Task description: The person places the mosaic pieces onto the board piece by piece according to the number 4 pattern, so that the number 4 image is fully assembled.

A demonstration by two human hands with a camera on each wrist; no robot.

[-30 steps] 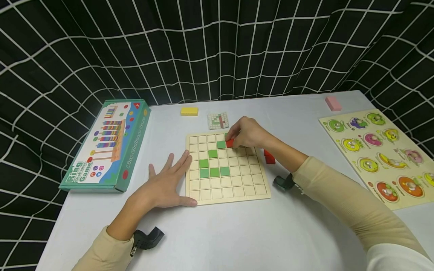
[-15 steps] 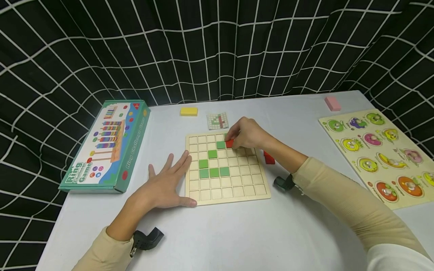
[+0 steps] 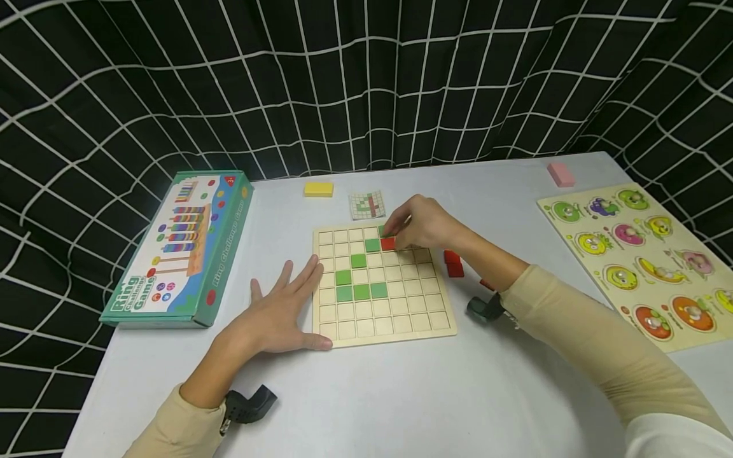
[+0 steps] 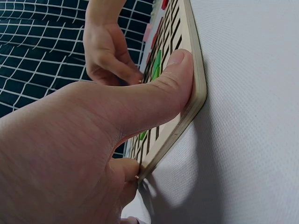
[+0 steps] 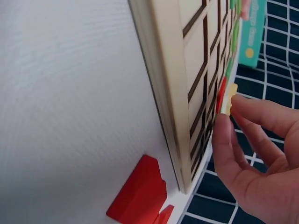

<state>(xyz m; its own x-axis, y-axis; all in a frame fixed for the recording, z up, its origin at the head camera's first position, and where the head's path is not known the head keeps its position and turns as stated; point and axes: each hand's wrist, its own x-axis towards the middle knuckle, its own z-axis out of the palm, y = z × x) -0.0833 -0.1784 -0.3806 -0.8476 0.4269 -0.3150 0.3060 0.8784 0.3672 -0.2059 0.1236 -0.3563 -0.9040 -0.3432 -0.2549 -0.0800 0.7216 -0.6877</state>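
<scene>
A square wooden grid board (image 3: 395, 324) lies on the table. Several green tiles (image 3: 359, 261) sit in its cells. One red tile (image 3: 388, 243) lies in a cell near the top edge, beside a green one. My right hand (image 3: 426, 222) is right over that red tile, thumb and fingertips parted around it; in the right wrist view the thumb (image 5: 223, 126) stands apart from the forefinger, close to the tile. My left hand (image 3: 280, 315) is spread flat at the board's left side, its fingertips against the edge and its thumb (image 4: 175, 70) on the lower left corner.
More red tiles (image 3: 454, 264) lie right of the board, one partly under the right forearm. Behind it are a small pattern card (image 3: 366, 205) and a yellow block (image 3: 318, 189). A game box (image 3: 183, 248) stands left; a fruit puzzle board (image 3: 607, 219) and pink block (image 3: 561, 175) lie right.
My right hand's fingers have loosened from the red tile, which shows more fully in its cell. The right forearm has shifted slightly rightward, uncovering another red piece. The left hand stays put.
</scene>
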